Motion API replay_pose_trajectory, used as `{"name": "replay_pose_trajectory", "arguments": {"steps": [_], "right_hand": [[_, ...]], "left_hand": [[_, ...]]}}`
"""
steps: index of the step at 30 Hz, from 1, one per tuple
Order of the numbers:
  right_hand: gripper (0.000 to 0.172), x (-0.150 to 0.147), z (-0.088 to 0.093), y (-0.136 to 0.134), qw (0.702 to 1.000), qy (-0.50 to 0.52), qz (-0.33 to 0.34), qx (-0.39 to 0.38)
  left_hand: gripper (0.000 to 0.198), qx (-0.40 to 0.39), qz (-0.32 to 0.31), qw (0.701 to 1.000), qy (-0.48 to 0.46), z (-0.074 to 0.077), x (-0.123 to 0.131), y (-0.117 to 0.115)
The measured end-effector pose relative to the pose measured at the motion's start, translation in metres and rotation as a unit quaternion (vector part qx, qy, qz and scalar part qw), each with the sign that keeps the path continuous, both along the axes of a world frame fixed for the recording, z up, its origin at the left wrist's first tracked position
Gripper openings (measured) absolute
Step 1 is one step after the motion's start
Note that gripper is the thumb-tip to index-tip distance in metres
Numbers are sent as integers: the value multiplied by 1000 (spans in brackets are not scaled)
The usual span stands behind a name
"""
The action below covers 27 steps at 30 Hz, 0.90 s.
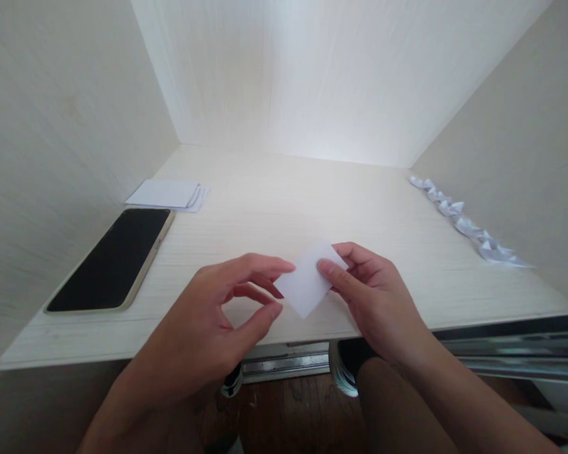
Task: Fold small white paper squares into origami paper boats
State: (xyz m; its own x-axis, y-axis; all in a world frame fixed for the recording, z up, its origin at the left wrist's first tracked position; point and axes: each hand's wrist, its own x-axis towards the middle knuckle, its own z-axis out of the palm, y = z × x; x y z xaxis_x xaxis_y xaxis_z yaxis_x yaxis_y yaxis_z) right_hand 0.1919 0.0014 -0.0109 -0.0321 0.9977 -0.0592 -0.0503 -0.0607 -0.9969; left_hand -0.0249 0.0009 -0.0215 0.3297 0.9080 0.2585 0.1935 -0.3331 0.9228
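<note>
A small white square of paper [305, 284] is held above the front part of the pale shelf, turned so that one corner points down toward me. My right hand [372, 284] pinches its right side, thumb on top and fingers underneath. At the paper's left corner is my left hand [231, 302], its thumb and fingers apart in a loose curve. The left index fingertip is at the paper's edge; whether it touches I cannot tell. The underside of the paper is hidden.
On the left lie a black-screened phone [113, 258] and, behind it, a stack of white paper sheets [163, 193]. Several small folded white paper pieces [464, 224] form a row along the right wall. Walls enclose the shelf [274, 195] at left, right and back.
</note>
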Motion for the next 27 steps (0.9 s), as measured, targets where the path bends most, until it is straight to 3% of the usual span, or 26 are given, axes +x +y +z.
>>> {"name": "replay_pose_trajectory", "arguments": {"steps": [3, 9, 12, 17, 22, 27], "right_hand": [[16, 1, 2, -1, 999, -14, 33, -24], [21, -3, 6, -3, 997, -15, 70, -18], [25, -4, 7, -4, 999, -9, 51, 0], [9, 2, 7, -10, 994, 67, 67, 45], [25, 5, 7, -14, 985, 19, 136, 108], [21, 1, 7, -11, 978, -9, 97, 184]], "left_hand": [[23, 78, -34, 994, 72, -2, -3, 3], [24, 128, -84, 986, 64, -1, 2, 4], [23, 139, -67, 987, 44, 2, 5, 3], [16, 154, -8, 988, 3, 4, 9, 1], [22, 197, 33, 980, -19, 0, 11, 0], [25, 209, 39, 977, -24, 0, 9, -1]]}}
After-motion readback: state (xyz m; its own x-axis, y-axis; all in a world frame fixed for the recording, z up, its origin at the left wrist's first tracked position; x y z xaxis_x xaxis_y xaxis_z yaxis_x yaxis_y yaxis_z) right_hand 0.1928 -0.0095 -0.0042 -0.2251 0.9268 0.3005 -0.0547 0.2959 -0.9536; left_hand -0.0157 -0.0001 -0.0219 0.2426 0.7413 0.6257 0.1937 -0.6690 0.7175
